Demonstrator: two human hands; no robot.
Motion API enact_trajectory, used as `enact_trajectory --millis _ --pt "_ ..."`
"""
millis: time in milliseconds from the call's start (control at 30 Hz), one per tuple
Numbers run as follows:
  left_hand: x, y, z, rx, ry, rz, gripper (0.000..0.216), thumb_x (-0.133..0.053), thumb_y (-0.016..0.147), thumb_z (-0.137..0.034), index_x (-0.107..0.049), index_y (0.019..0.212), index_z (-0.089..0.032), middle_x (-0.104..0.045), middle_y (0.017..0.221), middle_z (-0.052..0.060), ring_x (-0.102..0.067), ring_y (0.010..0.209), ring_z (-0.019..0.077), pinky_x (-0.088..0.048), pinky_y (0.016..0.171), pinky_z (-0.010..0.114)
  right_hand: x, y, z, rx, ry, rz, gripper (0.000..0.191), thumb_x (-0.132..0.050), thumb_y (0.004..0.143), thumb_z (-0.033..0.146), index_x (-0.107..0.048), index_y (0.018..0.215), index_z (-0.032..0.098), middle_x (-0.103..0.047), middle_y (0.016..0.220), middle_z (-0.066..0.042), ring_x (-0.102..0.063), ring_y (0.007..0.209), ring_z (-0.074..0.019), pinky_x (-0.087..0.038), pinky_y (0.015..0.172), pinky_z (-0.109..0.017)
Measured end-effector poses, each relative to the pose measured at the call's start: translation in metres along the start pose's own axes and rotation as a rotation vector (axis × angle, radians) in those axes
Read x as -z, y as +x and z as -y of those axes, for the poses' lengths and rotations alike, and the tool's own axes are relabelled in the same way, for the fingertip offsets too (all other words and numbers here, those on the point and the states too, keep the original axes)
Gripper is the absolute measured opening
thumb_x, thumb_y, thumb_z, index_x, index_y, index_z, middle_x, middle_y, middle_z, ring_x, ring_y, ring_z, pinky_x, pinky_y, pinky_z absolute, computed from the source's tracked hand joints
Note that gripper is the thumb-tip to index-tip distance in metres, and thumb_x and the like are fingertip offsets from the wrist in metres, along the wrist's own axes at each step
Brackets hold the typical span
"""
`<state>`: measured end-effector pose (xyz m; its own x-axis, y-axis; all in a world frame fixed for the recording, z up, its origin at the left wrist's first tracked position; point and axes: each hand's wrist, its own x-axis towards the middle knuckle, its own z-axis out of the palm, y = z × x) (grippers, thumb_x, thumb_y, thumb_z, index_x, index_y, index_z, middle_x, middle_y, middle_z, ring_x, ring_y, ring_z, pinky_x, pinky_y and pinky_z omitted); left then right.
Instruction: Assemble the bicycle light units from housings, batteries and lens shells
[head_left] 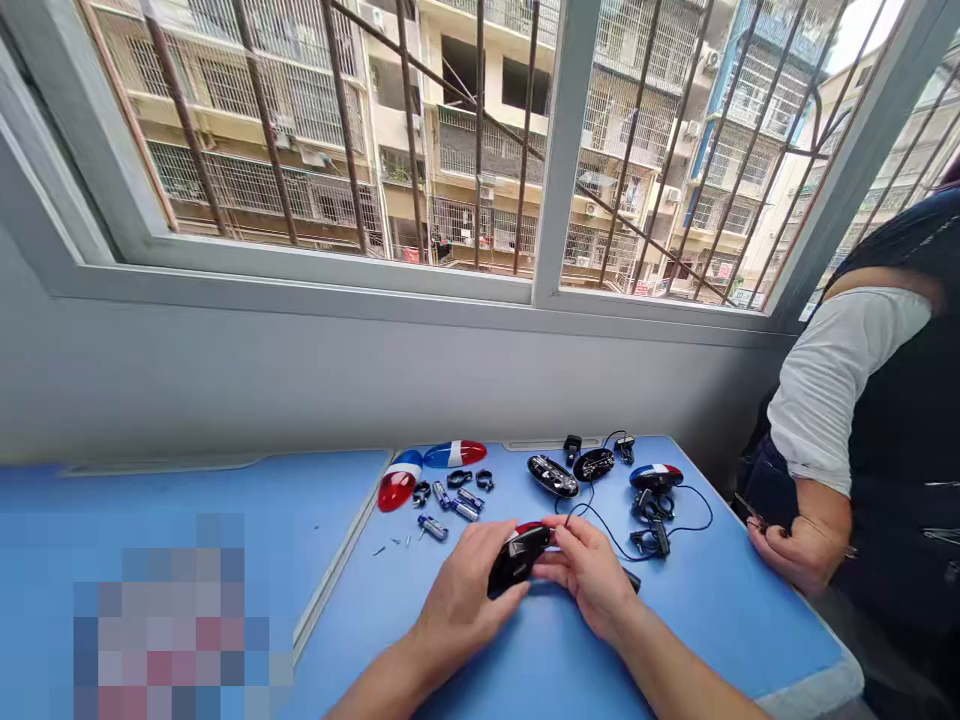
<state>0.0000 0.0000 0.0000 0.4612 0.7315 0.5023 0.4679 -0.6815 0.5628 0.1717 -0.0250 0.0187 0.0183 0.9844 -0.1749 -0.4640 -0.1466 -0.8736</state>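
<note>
My left hand (463, 590) is curled round a black oval device with a red top (519, 556), held just above the blue table (540, 650). My right hand (589, 572) pinches the same device from its right side, fingers closed on it. A thin black wire (611, 540) runs from the device toward the far right of the table. Just beyond my hands lie several small batteries (450, 508) and a few tiny screws (390, 546).
Farther back lie red, white and blue light covers (397, 482) (454, 454), two open black bases (553, 476) (593, 464), a closed unit (655, 475) with clips and cable. A second blue table (150, 500) sits left. Another person (862, 400) stands at right, hand (791, 550) at the table's edge.
</note>
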Motion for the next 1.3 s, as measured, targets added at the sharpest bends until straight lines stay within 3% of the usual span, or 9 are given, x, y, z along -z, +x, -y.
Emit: enact_trajectory --millis 300,467,633,733,1000,1133,1300 --pt "0.001 0.001 0.002 0.065 -0.093 0.036 0.049 -0.058 0.073 -0.02 -0.056 0.122 -0.018 -0.067 0.116 0.012 -0.061 0.105 0.0294 -0.05 0.092 0.044 0.0 0.003 -0.003 0.021 -0.008 0.017 0.059 -0.087 0.049 0.056 -0.06 0.083 0.016 -0.072 0.079 -0.003 -0.071 0.068 -0.0165 -0.056 0.064 -0.026" --pt "0.003 0.003 -0.004 0.213 -0.232 0.039 0.049 -0.059 0.074 -0.027 -0.056 0.122 -0.019 -0.065 0.122 0.012 -0.06 0.112 0.0295 -0.046 0.098 0.043 0.003 0.003 -0.002 0.023 -0.116 0.027 0.058 -0.081 0.058 0.062 -0.062 0.087 0.016 -0.071 0.085 -0.005 -0.07 0.072 -0.0166 -0.054 0.056 -0.023" --pt "0.004 0.007 -0.01 0.47 -0.451 0.066 0.056 -0.065 0.07 -0.034 -0.054 0.122 -0.017 -0.068 0.107 0.009 -0.067 0.09 0.0263 -0.053 0.078 0.035 0.005 0.001 -0.003 0.091 -0.199 0.067 0.06 -0.08 0.063 0.055 -0.06 0.105 0.017 -0.069 0.099 -0.008 -0.067 0.09 -0.0206 -0.055 0.061 -0.026" --pt "0.003 0.008 -0.009 0.538 -0.589 0.073 0.062 -0.068 0.066 -0.036 -0.054 0.122 -0.015 -0.068 0.103 0.009 -0.066 0.09 0.0276 -0.053 0.075 0.035 0.006 0.002 -0.006 0.114 -0.259 0.111 0.063 -0.081 0.064 0.05 -0.057 0.113 0.017 -0.068 0.106 -0.011 -0.065 0.099 -0.024 -0.055 0.067 -0.029" --pt "0.008 0.008 -0.019 0.573 -0.785 0.083 0.055 -0.07 0.075 -0.048 -0.058 0.12 -0.019 -0.07 0.108 0.008 -0.062 0.11 0.0312 -0.049 0.091 0.038 0.009 -0.005 -0.023 0.297 -0.657 0.167 0.074 -0.073 0.072 0.032 -0.044 0.139 0.021 -0.052 0.138 -0.014 -0.055 0.122 -0.0311 -0.055 0.087 -0.042" --pt "0.002 0.005 -0.022 0.57 -0.909 0.09 0.064 -0.072 0.076 -0.052 -0.054 0.128 -0.02 -0.065 0.123 0.01 -0.056 0.121 0.0318 -0.045 0.102 0.039 0.0 -0.015 -0.031 0.432 -0.91 0.134 0.084 -0.076 0.065 0.023 -0.042 0.142 0.023 -0.047 0.144 -0.011 -0.044 0.133 -0.0319 -0.044 0.106 -0.045" --pt "0.0 0.005 -0.015 0.457 -0.958 0.201 0.055 -0.06 0.086 -0.049 -0.053 0.133 -0.022 -0.065 0.126 0.008 -0.058 0.117 0.0289 -0.045 0.103 0.041 -0.003 -0.018 -0.028 0.432 -1.052 0.027 0.089 -0.071 0.064 0.018 -0.037 0.146 0.019 -0.043 0.148 -0.013 -0.035 0.14 -0.0334 -0.031 0.116 -0.048"
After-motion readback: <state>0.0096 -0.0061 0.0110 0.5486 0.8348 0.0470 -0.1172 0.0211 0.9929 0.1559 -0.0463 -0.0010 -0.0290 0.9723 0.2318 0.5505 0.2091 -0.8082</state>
